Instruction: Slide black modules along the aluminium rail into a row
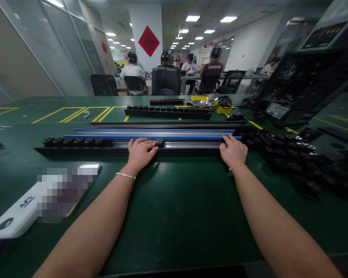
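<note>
While the long black rail point(191, 152) runs left to right across the desk point(174, 216), a row of dark blocks point(87, 142) sits along its left part. The left hand point(142, 152) lies over the rail's middle, fingers loosely bent; whether its grip pinches anything cannot be told. Just right of its fingertips sits a single block point(159, 143), nearer this hand than the other. Toward the rail's right end rests the right hand point(234, 151), fingers curled, its grip equally unclear; a pile of black parts point(292, 158) lies farther right.
</note>
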A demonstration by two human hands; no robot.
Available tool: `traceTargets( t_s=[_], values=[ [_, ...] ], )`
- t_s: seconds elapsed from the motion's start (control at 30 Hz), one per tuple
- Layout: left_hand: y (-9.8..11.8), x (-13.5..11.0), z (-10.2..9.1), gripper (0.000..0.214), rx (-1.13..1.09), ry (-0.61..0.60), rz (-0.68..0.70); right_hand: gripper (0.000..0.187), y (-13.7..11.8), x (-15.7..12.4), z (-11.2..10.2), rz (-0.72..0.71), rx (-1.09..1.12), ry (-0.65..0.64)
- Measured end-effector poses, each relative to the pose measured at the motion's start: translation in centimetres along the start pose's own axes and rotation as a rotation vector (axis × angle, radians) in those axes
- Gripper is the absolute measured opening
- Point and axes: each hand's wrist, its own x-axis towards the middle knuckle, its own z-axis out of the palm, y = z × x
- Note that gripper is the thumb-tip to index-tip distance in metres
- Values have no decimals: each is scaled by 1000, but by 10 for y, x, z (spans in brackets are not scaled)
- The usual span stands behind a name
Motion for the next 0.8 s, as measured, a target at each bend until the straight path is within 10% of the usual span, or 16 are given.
traceTargets(
  t_s=[0.8],
  values=[
    [4,-1,2,32,-5,-15,41,45,-16,-7,1,-41,57,2]
  ],
)
